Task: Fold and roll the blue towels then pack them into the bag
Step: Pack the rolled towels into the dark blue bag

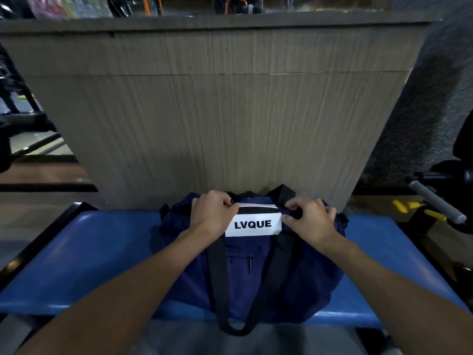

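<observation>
A navy duffel bag (245, 275) with black straps lies on a blue padded bench (84, 262). A white label reading LVQUE (253, 224) is stuck near its top zip. My left hand (213, 213) pinches the bag's top edge by the zip at the left of the label. My right hand (311, 221) grips the black strap and bag fabric at the right of the label. No blue towel shows outside the bag; the inside of the bag is hidden.
A tall wooden panel (217, 111) rises just behind the bench. A grey-handled tool with yellow parts (435, 203) sits to the right. Dark equipment frames (23, 124) stand at the left.
</observation>
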